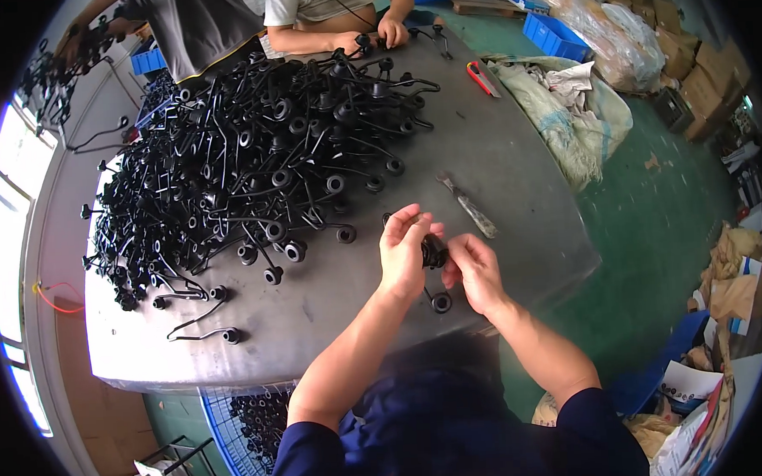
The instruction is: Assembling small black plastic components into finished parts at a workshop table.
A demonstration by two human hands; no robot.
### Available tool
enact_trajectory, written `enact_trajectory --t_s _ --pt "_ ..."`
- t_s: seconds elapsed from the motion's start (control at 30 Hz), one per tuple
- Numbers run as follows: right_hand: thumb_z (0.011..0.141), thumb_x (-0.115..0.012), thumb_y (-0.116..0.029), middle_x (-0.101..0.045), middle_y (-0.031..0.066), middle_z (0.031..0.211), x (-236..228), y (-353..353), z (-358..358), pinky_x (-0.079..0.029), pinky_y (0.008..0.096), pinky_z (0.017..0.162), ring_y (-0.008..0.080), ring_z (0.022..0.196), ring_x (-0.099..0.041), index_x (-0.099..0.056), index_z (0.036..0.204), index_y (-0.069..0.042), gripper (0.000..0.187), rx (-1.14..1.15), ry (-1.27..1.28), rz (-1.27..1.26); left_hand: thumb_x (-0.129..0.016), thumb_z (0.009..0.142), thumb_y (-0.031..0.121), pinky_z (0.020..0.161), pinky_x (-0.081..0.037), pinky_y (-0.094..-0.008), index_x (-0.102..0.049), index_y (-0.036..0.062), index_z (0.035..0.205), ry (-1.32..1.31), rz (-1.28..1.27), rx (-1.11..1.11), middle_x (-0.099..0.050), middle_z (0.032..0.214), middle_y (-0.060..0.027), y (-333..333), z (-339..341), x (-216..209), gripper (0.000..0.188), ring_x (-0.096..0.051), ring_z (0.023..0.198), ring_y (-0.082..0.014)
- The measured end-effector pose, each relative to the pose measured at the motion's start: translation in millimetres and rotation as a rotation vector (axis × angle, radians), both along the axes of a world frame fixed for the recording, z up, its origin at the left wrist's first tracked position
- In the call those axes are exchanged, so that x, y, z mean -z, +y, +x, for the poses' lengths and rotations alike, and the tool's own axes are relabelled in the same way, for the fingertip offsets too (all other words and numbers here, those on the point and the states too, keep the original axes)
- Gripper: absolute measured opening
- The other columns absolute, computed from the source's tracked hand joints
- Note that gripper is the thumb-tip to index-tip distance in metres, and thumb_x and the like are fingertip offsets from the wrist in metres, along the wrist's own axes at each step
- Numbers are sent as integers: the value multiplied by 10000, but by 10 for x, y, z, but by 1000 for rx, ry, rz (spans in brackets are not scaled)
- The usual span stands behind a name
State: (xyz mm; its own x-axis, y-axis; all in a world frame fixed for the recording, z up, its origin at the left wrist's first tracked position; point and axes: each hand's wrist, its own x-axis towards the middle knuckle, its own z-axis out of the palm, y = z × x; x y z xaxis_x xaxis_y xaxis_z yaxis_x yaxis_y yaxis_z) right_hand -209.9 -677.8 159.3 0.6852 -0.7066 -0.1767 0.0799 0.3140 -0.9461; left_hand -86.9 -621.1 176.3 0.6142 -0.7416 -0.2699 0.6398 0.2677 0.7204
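Over the front of the metal table (515, 181), my left hand (405, 252) is closed around a black link rod (433, 253) with a dark round end showing between my hands. My right hand (478, 274) has its fingertips pressed to the same end from the right. Much of the rod is hidden by my fingers. Just below my hands, a round black ring end (441, 303) shows over the tabletop; I cannot tell whether it belongs to the held rod. To the left lies a big heap of similar bent black rods (250, 150) with ringed ends. One loose rod (200, 329) lies nearer the front edge.
A tapered, worn tool (469, 205) lies beyond my hands, and a red-handled cutter (482, 79) farther back. Two people work at the far side; one person's hands (381, 37) touch black parts. A blue basket (228, 440) of parts stands below the front edge. A white sack (575, 115) sits right.
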Motion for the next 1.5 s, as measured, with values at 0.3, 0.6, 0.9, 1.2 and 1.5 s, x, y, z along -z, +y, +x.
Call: enact_trajectory --t_s 0.3,0.6,0.9,1.2,1.5 --pt "1005 -439 -429 -590 59 675 -7 -127 -7 -449 298 483 154 526 -545 -555 877 -86 384 -130 -50 418 -492 980 252 988 -413 -386 -447 24 1305 215 -101 112 -570 1188 -142 -66 -22 -29 399 -538 1118 -247" --pt "1024 -439 -340 -574 57 671 157 -321 -59 -418 343 493 197 544 -546 -527 885 -91 298 -147 -211 480 -465 907 -71 1037 -403 -351 -368 18 1416 -334 -140 253 -492 1354 -169 298 6 127 525 -499 1218 -233" --pt "1028 -472 -304 -599 56 723 171 -276 -40 -497 291 541 154 574 -591 -551 967 -69 255 -83 -199 320 -593 858 -92 939 -443 -294 -297 57 1469 -360 -256 207 -456 1397 -175 368 -43 -30 695 -504 1210 -198" --pt "993 -569 -220 -609 31 784 139 -180 4 -522 252 607 104 625 -585 -572 961 -32 191 -1 -23 -179 -628 900 9 824 -507 -278 -570 -1 1189 -777 240 -59 -650 1005 -67 206 -146 256 295 -621 904 -143" --pt "977 -569 -128 -646 65 773 87 -166 36 -544 278 643 132 674 -635 -580 973 -16 113 49 -38 64 -599 876 3 850 -505 -389 -590 -13 1132 -1001 286 -257 -614 1090 -191 97 -188 276 257 -615 965 -333"
